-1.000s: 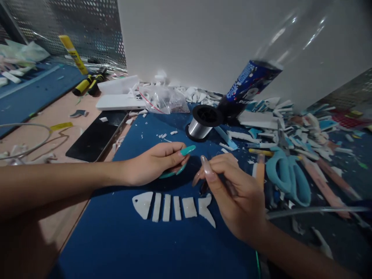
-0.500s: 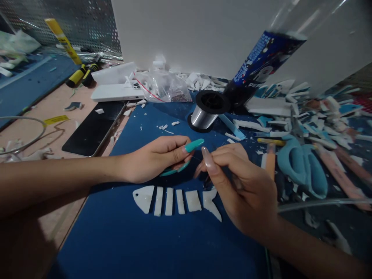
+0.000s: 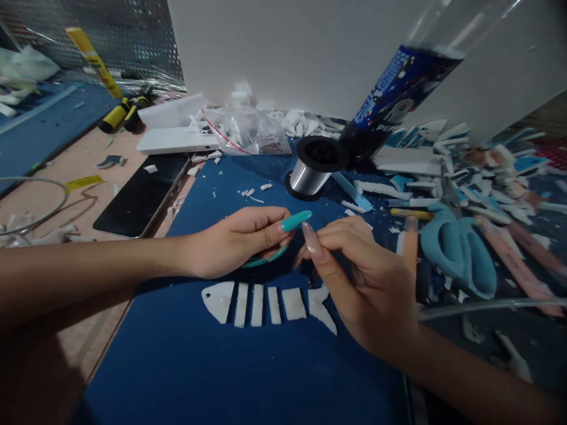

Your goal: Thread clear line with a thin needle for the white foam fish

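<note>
My left hand (image 3: 241, 242) and my right hand (image 3: 358, 277) meet fingertip to fingertip over a blue mat (image 3: 230, 366). Both are pinched closed, seemingly on a very thin thread that I can barely make out. The left hand has long teal nails, the right a long pale nail. Just below the hands lies a white fish shape (image 3: 268, 304) cut into several pieces, laid in a row on the mat. A spool of clear line (image 3: 315, 165) stands behind the hands.
Teal-handled scissors (image 3: 460, 251) lie right of my right hand among plastic scraps and pens. A tilted dark bottle (image 3: 398, 94) leans behind the spool. A black phone (image 3: 142, 195), a white box (image 3: 177, 140), a plastic bag (image 3: 248, 133) and yellow tools (image 3: 117, 117) lie at left.
The view tilted slightly. My hands have drawn a little closer together, fingertips now nearly touching. The fish pieces have not moved.
</note>
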`<state>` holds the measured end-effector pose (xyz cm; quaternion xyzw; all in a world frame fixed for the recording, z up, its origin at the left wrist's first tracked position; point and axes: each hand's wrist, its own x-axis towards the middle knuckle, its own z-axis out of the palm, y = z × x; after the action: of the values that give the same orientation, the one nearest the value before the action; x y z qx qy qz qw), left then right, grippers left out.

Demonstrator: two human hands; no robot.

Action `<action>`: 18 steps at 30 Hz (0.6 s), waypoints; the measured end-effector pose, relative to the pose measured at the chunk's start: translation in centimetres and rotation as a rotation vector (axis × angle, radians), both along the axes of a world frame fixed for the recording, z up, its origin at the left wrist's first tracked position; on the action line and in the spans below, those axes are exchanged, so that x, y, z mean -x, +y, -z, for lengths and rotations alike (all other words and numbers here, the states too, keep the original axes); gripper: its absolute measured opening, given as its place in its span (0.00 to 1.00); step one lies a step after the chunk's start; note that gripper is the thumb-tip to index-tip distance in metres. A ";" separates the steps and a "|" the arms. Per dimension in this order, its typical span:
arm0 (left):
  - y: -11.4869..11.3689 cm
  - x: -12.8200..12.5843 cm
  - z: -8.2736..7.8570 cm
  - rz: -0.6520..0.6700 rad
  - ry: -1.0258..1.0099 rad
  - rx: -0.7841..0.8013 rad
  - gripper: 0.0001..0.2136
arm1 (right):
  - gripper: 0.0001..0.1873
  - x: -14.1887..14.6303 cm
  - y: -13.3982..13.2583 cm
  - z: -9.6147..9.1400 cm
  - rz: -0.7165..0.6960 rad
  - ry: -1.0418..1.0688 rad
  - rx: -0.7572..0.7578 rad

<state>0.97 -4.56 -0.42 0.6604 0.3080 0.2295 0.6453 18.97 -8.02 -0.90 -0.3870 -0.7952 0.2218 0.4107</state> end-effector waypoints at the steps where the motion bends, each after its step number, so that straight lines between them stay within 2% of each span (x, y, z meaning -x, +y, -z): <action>1: 0.0 0.0 0.0 0.002 -0.003 -0.001 0.13 | 0.11 0.0 0.0 0.0 -0.001 -0.003 -0.002; 12: -0.2 -0.2 0.4 -0.023 -0.031 -0.035 0.13 | 0.11 0.2 0.3 0.2 0.011 -0.010 -0.016; 18: -0.2 -0.2 0.7 -0.025 -0.051 -0.080 0.13 | 0.11 0.2 0.3 0.1 0.005 0.007 0.046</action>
<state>1.14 -4.77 -1.10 0.6758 0.2900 0.2663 0.6231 18.72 -7.72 -0.95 -0.3977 -0.7874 0.2403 0.4050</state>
